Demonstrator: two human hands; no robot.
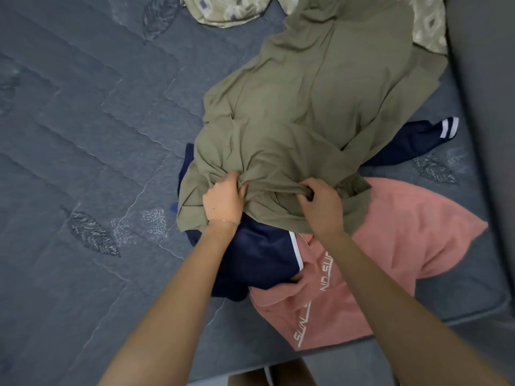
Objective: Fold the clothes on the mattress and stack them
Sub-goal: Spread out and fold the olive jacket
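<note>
1. Both hands pinched the near edge of the olive garment [306, 101]: the left hand [223, 201] bunched cloth in its curled fingers, and the right hand [320, 204] gripped a gathered fold.
2. The olive garment lay spread on the mattress [83, 135], draped over a navy garment [256, 254] and beside a pink garment [390, 232].
3. Risk: lifting could drag the navy piece along, since they overlapped.
4. The bunched grip could leave creases or an uneven fold.

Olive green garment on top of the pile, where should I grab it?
Take the olive green fabric garment by its bunched near edge, from the near side, two spots apart: that edge lies loose on top, the rest drapes away.
</note>
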